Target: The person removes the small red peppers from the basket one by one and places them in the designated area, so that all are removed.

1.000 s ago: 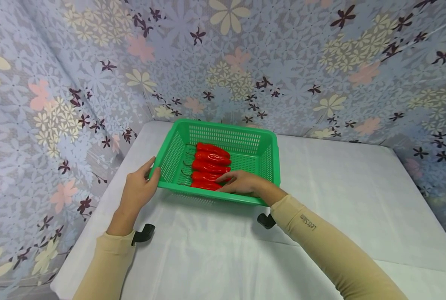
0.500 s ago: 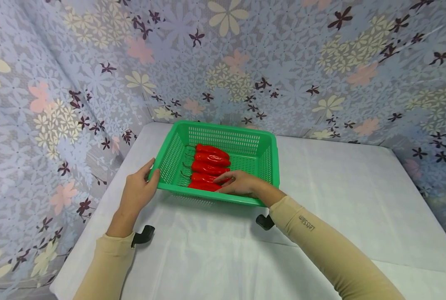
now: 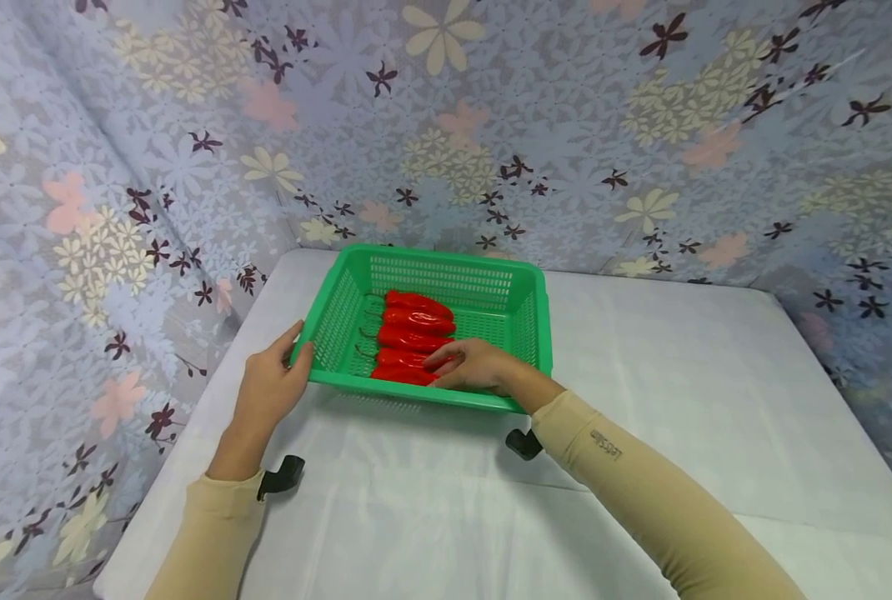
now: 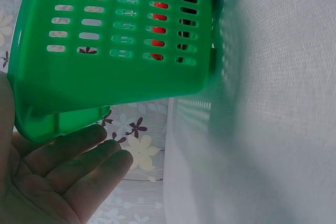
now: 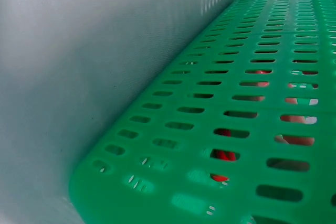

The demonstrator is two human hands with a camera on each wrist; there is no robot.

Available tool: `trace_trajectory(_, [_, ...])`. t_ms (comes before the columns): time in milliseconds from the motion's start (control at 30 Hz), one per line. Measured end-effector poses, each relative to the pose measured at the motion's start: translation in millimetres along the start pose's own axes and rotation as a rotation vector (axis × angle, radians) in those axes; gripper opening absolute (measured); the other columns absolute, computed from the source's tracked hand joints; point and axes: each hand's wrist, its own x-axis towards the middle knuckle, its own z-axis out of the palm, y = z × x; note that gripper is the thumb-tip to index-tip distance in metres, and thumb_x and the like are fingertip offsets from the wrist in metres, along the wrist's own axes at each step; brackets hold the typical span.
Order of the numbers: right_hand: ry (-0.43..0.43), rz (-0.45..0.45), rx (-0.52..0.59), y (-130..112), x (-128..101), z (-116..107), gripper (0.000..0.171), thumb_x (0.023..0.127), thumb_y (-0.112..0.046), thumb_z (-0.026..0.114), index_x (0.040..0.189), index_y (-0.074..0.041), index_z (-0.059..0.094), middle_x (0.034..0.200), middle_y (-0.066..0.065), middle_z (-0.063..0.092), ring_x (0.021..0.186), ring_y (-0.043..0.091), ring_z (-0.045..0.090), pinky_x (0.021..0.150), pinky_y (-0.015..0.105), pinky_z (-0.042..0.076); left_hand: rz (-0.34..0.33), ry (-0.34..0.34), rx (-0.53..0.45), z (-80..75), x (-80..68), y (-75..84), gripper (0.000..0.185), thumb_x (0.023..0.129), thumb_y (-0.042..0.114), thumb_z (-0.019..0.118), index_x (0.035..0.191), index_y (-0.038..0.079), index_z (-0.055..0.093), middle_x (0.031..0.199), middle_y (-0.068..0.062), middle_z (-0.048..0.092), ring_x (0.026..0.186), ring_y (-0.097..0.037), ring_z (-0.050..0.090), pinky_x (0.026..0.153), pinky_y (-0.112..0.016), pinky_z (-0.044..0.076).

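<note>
In the head view, a green plastic basket (image 3: 446, 254) with slotted walls holds several glossy red peppers (image 3: 418, 321), lined up side by side with thin stems toward the left. My left hand (image 3: 272, 385) grips the rim at the near left corner, thumb at the rim's top. In the left wrist view its other fingers (image 4: 79, 166) extend outside the wall, below the rim. My right hand (image 3: 478, 367) reaches over the front wall and holds the nearest pepper (image 3: 403, 376) by its right end. The front wall hides that pepper's lower side; the right wrist view shows red through the slots.
A white cloth covers the table (image 3: 663, 375), which extends to the right and in front of the basket. A floral-patterned curtain (image 3: 566, 125) hangs right behind the table and along its left side. Black wrist camera mounts (image 3: 283, 477) stick out below both wrists.
The nearest pepper has shifted slightly left in the basket, with my right hand still at it. My left hand stays at the corner. The whole head view has drifted a little.
</note>
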Motion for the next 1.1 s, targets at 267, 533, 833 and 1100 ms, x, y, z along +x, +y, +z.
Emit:
trace_trajectory(267, [-0.011, -0.011, 0.016, 3, -2, 2, 0.037, 0.087, -0.010, 0.076, 0.123, -0.012, 0.072, 0.097, 0.003, 0.071, 0.087, 0.016, 0.063, 0.075, 0.030, 0.052, -0.013, -0.005, 0.028, -0.1, -5.3, 3.2, 0.051, 0.104, 0.031, 0.051, 0.146, 0.002, 0.052, 0.119, -0.026, 0.067, 0.101, -0.039, 0.070, 0.073, -0.051, 0.056])
trace_trajectory(533, [0.031, -0.014, 0.095, 5, -2, 1, 0.035, 0.085, -0.011, 0.078, 0.120, -0.010, 0.074, 0.101, 0.004, 0.074, 0.089, 0.020, 0.068, 0.080, 0.033, 0.055, -0.012, -0.012, 0.033, -0.3, -4.4, 7.0, 0.052, 0.104, 0.032, 0.050, 0.147, 0.002, 0.051, 0.118, -0.026, 0.067, 0.100, -0.039, 0.070, 0.072, -0.052, 0.056])
trace_trajectory(833, [0.069, -0.051, 0.117, -1, -2, 2, 0.031, 0.085, -0.009, 0.078, 0.116, -0.004, 0.076, 0.106, 0.003, 0.073, 0.086, 0.019, 0.070, 0.079, 0.032, 0.056, -0.064, -0.026, 0.080, -6.4, -7.8, 8.2, 0.056, 0.105, 0.036, 0.045, 0.150, 0.003, 0.047, 0.126, -0.029, 0.062, 0.107, -0.042, 0.067, 0.076, -0.055, 0.055])
trace_trajectory(1100, [0.133, -0.052, 0.145, 3, -10, 1, 0.026, 0.086, -0.008, 0.077, 0.111, -0.002, 0.077, 0.096, 0.005, 0.075, 0.081, 0.018, 0.070, 0.077, 0.031, 0.056, -0.061, -0.041, 0.074, -4.1, -8.6, 16.7, 0.055, 0.105, 0.034, 0.045, 0.149, 0.002, 0.047, 0.125, -0.030, 0.062, 0.106, -0.043, 0.067, 0.078, -0.056, 0.055])
